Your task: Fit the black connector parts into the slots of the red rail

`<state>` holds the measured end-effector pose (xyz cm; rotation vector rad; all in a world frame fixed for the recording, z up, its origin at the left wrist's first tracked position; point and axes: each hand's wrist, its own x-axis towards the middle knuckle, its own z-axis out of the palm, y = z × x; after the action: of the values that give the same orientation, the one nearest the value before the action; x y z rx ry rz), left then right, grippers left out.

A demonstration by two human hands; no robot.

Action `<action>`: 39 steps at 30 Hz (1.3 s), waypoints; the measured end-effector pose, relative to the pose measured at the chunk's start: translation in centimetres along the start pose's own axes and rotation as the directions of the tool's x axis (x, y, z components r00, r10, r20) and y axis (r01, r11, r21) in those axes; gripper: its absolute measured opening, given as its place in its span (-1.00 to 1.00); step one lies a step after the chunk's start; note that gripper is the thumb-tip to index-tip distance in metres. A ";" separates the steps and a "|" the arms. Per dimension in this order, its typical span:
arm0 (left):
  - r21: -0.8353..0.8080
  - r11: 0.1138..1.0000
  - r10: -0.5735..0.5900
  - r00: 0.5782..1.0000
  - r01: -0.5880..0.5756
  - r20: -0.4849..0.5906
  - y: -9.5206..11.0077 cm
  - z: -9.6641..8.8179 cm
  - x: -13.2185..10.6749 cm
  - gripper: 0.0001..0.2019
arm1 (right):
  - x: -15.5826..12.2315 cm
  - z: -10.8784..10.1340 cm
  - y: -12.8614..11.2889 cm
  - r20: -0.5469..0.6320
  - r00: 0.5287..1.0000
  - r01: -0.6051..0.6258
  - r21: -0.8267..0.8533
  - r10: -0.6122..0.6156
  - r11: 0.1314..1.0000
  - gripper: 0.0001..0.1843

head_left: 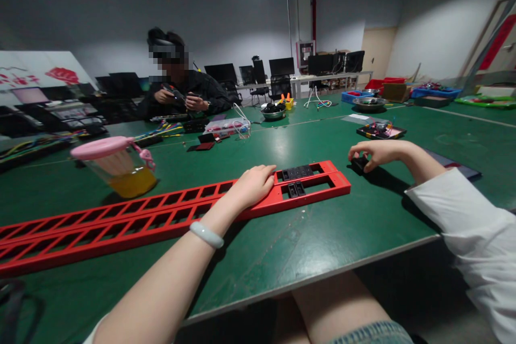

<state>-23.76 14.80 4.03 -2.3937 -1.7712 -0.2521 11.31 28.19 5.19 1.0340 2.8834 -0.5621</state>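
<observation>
Two long red slotted frames (189, 219) lie side by side across the green table. My left hand (256, 185) rests flat on them, fingers stretched out together, near their right end. Just right of those fingers, a row of black modules (298, 173) sits in the far frame's end opening. A pair of black modules (296, 189) sits in the near frame's end opening. To the right of the frames, my right hand (377, 153) is closed around a small black block (359, 164) at the table surface; the fingers partly hide it.
A pink-lidded jar (131, 180) of yellow liquid stands behind the frames at left. Beyond my right hand lies a black tray (381, 130) of small parts. A metal bowl (273, 113) of black pieces stands farther back. Across the table a person (181, 86) handles a dark object.
</observation>
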 end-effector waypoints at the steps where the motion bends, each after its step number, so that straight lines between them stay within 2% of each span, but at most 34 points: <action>1: -0.001 1.000 0.000 1.000 0.000 0.000 0.0 0.0 0.0 -0.57 | 0.3 0.1 -0.2 -0.027 1.000 0.000 0.007 0.000 1.000 -0.44; 6: 0.005 1.000 0.001 1.000 -0.001 -0.004 0.0 0.0 0.0 -0.58 | 1.2 0.6 -1.0 -0.093 0.995 0.026 0.016 -0.024 1.000 -0.43; 20: 0.011 1.000 0.017 1.000 -0.017 -0.018 -0.1 0.2 0.0 -0.58 | 1.3 1.1 -0.6 -0.091 0.996 -0.017 0.034 0.020 0.999 -0.46; 26: 0.019 1.000 0.021 1.000 -0.021 -0.015 -0.1 0.2 -0.1 -0.58 | 1.4 1.1 -1.1 -0.170 0.985 -0.007 -0.005 0.007 1.000 -0.46; 31: 0.024 0.999 0.023 1.000 -0.023 -0.008 -0.1 0.2 0.0 -0.58 | 1.8 1.4 -0.9 -0.225 0.973 0.043 -0.045 -0.053 0.998 -0.48; 39: 0.023 1.000 0.018 1.000 -0.018 -0.001 -0.1 0.1 -0.1 -0.58 | 2.3 2.1 -0.5 -0.206 0.978 0.032 -0.060 -0.044 0.998 -0.43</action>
<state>-23.83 14.79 3.90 -2.3917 -1.7414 -0.2301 9.01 28.47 3.10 1.0935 3.0843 -0.3934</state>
